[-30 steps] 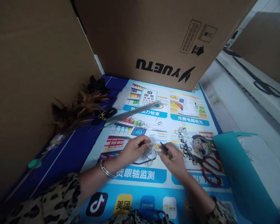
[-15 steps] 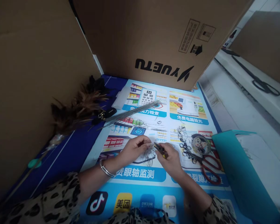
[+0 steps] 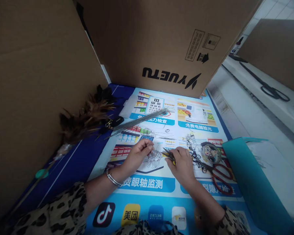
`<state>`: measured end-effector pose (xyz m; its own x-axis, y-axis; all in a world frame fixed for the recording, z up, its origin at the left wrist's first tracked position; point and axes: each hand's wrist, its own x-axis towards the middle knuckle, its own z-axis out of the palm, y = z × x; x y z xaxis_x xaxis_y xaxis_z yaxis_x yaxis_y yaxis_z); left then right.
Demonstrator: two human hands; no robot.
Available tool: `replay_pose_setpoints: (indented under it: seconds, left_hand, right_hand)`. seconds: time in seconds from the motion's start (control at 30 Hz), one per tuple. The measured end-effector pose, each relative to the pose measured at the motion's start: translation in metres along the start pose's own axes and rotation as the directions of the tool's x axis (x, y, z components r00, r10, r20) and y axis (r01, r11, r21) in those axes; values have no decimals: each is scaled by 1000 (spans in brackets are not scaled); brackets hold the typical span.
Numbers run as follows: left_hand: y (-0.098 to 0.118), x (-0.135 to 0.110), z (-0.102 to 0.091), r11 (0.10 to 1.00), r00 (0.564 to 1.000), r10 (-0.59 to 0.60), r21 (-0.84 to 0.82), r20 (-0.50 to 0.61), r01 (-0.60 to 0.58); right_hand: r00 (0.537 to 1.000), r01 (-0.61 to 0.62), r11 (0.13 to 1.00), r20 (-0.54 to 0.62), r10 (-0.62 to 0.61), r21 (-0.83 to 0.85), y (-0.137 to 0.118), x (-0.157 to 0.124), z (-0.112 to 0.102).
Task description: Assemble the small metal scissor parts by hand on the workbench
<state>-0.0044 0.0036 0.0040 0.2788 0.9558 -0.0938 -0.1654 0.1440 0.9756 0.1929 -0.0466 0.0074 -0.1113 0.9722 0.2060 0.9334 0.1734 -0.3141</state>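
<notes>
My left hand (image 3: 138,154) pinches a small mesh of linked wire rings (image 3: 155,157) at its upper left edge, fingers closed. My right hand (image 3: 182,164) is closed around small pliers (image 3: 168,154), whose tips point left at the mesh's right side. Both hands rest on a printed poster (image 3: 159,186) that covers the table. A silver bangle sits on my left wrist. Loose dark wire rings (image 3: 194,153) lie just right of my right hand.
A bundle of straight wires (image 3: 139,119) and a feather duster (image 3: 85,119) lie to the upper left. Red-handled scissors (image 3: 219,178) and a round tin (image 3: 211,152) sit on the right, beside a teal folder (image 3: 250,182). Cardboard boxes (image 3: 161,42) wall off the back and left.
My right hand moved left with the pliers toward the wire mesh. The view shifted slightly down. My left hand kept its pinch.
</notes>
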Motion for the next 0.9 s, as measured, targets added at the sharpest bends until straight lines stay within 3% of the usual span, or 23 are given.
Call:
replay_pose_setpoints:
  seconds: [0.23,0.47,0.6,0.9]
  left_hand:
    - [1,-1,1,1000,1000,5,-16,-30,-5]
    - [-3,-8,12,999,1000,-11,-40,2,11]
    - [-2,-17,22,998,999,1,-67,34,1]
    - [5,-39,48,996,995,41,-80,-91,-49]
  right_hand:
    - [992,80,997,-97,-78,14,-5,-3,1]
    - [936,337,939,-129,-327,68,-14,-8,6]
    - [929,360,933,-109,-355,27,-18,-11,3]
    - [889,415,909,-232,-396,40,-14,-19,-1]
